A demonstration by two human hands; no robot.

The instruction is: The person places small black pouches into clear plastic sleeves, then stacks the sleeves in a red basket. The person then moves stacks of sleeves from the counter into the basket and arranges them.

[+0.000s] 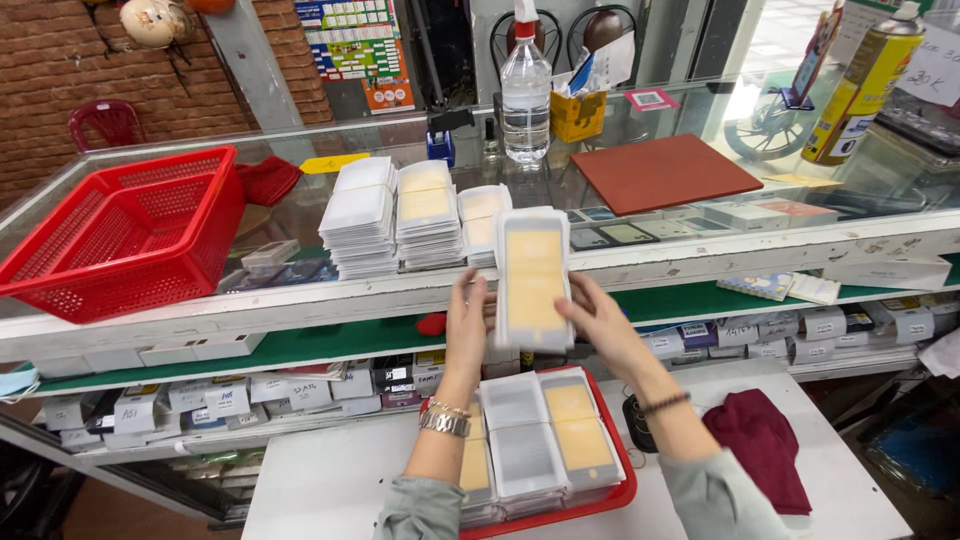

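So I've got a stack of flat white packets [533, 278] held up in front of me, right over the front edge of the glass counter [300, 215]. Each packet has a yellowish panel showing through the front. My left hand [467, 325] is pressed against the stack's left edge, fingers upright along the side, silver watch and a bracelet on that wrist. My right hand [598, 318] grips the right edge, thumb on the front, fingers wrapped behind. So both hands are clamped on the same stack, squeezing it from either side.

Just behind the stack, on the counter top, sit three more piles of the same packets [410, 215], side by side. Left of those piles on the counter is an empty red plastic basket [125, 235]. Further back on the counter stands a clear spray bottle [525, 90], and right of it lies a red-brown mat [663, 172], with a yellow spray can [862, 85] past that at the counter's far right.

Below the counter, right under my wrists, a red tray [620, 490] holds more packets in rows, some with yellow panels and some grey. It sits on a white table [330, 480], and a dark red cloth [762, 445] lies to the right of the tray.
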